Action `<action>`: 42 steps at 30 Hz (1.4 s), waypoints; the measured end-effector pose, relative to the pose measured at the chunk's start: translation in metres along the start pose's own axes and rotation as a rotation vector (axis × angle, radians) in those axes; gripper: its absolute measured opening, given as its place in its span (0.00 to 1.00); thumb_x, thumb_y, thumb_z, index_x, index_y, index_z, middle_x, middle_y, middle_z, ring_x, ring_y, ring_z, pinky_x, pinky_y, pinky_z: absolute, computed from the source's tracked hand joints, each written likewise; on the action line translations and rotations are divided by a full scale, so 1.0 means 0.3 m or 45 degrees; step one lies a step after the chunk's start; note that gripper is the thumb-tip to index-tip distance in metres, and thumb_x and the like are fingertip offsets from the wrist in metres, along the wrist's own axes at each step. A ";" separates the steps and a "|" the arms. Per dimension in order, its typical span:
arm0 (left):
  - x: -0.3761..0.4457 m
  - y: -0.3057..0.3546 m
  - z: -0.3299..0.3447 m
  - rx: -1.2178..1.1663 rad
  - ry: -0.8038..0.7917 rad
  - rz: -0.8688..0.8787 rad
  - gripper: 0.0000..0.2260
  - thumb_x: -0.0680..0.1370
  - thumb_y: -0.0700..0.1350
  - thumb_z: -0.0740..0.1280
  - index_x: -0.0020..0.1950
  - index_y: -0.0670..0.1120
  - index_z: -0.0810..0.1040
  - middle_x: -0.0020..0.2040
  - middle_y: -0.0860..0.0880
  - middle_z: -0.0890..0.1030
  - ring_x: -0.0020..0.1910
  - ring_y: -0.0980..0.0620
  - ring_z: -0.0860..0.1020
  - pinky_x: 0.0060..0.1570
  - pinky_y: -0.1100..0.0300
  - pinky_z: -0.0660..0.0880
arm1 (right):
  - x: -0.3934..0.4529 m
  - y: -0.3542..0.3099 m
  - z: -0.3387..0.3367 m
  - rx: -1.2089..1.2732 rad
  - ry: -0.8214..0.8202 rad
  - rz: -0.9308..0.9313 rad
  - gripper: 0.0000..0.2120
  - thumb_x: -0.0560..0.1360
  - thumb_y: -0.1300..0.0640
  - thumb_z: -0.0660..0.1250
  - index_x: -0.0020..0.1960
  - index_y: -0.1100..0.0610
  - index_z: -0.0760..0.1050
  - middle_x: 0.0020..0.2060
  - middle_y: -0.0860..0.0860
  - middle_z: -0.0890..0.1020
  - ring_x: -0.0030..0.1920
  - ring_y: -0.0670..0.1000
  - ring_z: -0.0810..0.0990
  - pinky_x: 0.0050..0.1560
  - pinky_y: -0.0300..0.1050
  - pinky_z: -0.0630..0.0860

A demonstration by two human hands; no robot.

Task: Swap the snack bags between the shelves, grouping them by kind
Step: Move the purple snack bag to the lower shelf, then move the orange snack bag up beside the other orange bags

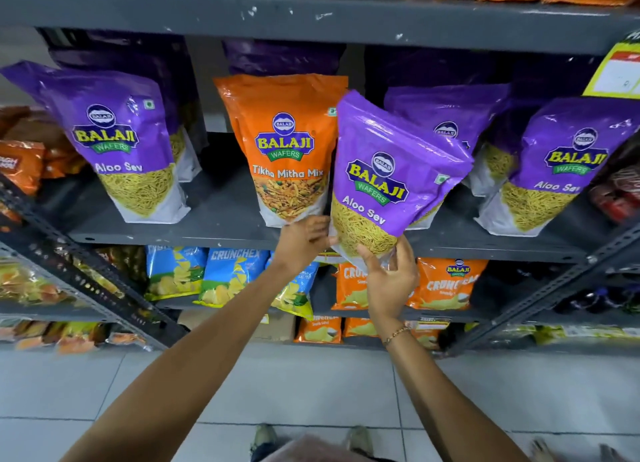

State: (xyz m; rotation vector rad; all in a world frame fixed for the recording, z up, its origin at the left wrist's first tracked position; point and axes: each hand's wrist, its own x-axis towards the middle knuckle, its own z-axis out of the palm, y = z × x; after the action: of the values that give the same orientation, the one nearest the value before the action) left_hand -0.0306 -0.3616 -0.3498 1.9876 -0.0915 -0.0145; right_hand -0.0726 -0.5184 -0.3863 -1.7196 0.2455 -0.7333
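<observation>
The purple bag (391,184) leans tilted just to the right of the orange bag (289,150), at the edge of the shelf (214,226). It looks light, soft and slippery, so I think the bottom corners are the best hold. The right hand (389,281) grips its lower corner. The left hand (303,243), with fingers nearly straight, touches its bottom edge. I count one orange bag and at least five purple bags.

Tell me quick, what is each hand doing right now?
Left hand: touches the Aloo Sev bag; grip cannot be told.
Right hand: holds that bag's bottom.
</observation>
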 end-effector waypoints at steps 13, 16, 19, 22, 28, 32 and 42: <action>0.079 -0.165 -0.338 0.017 0.455 -0.036 0.18 0.68 0.46 0.76 0.51 0.41 0.74 0.42 0.48 0.77 0.38 0.54 0.75 0.38 0.74 0.71 | -0.090 -0.084 0.217 -0.171 0.346 -0.042 0.29 0.67 0.52 0.77 0.62 0.63 0.72 0.58 0.62 0.75 0.59 0.59 0.75 0.57 0.32 0.70; 0.123 -0.181 -0.356 0.046 0.331 -0.115 0.34 0.66 0.46 0.77 0.65 0.38 0.65 0.60 0.41 0.71 0.57 0.49 0.72 0.58 0.60 0.71 | -0.082 -0.106 0.251 -0.196 0.351 -0.054 0.29 0.66 0.54 0.78 0.61 0.64 0.71 0.58 0.63 0.73 0.59 0.54 0.72 0.53 0.18 0.62; 0.145 -0.184 -0.354 0.038 0.068 -0.153 0.44 0.65 0.47 0.78 0.72 0.38 0.56 0.71 0.43 0.65 0.70 0.46 0.66 0.62 0.57 0.67 | -0.079 -0.111 0.271 -0.267 0.358 -0.027 0.32 0.66 0.51 0.78 0.62 0.65 0.68 0.58 0.64 0.72 0.58 0.53 0.69 0.57 0.40 0.71; 0.154 -0.188 -0.343 -0.069 -0.045 -0.154 0.43 0.64 0.46 0.79 0.71 0.41 0.57 0.69 0.45 0.70 0.68 0.46 0.70 0.57 0.57 0.70 | -0.130 -0.119 0.285 -0.300 0.485 -0.185 0.29 0.67 0.54 0.77 0.59 0.64 0.68 0.55 0.66 0.72 0.57 0.57 0.69 0.56 0.49 0.70; 0.171 -0.183 -0.323 -0.005 0.028 -0.155 0.32 0.69 0.47 0.75 0.68 0.42 0.65 0.66 0.43 0.75 0.65 0.44 0.73 0.54 0.59 0.69 | -0.162 -0.139 0.377 -0.237 -0.155 -0.327 0.17 0.76 0.60 0.67 0.62 0.58 0.66 0.57 0.61 0.74 0.59 0.58 0.74 0.59 0.54 0.75; 0.176 -0.178 -0.330 0.030 0.108 -0.155 0.27 0.69 0.43 0.75 0.65 0.40 0.70 0.62 0.41 0.78 0.61 0.44 0.76 0.52 0.61 0.69 | -0.031 -0.142 0.418 -0.356 -0.397 -0.087 0.32 0.76 0.61 0.66 0.75 0.64 0.55 0.73 0.62 0.63 0.74 0.59 0.63 0.74 0.52 0.63; 0.125 -0.250 -0.452 0.054 0.046 -0.145 0.25 0.67 0.44 0.76 0.62 0.43 0.73 0.59 0.44 0.81 0.53 0.49 0.77 0.50 0.58 0.72 | 0.014 -0.104 0.451 -0.256 -0.784 0.268 0.32 0.68 0.58 0.76 0.65 0.54 0.62 0.66 0.55 0.75 0.67 0.55 0.73 0.69 0.59 0.71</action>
State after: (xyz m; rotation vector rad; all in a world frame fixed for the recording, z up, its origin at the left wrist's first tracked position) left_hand 0.0181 -0.2103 -0.3618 2.0322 0.0456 -0.0504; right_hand 0.0036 -0.4032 -0.3710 -1.9868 0.0692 -0.0062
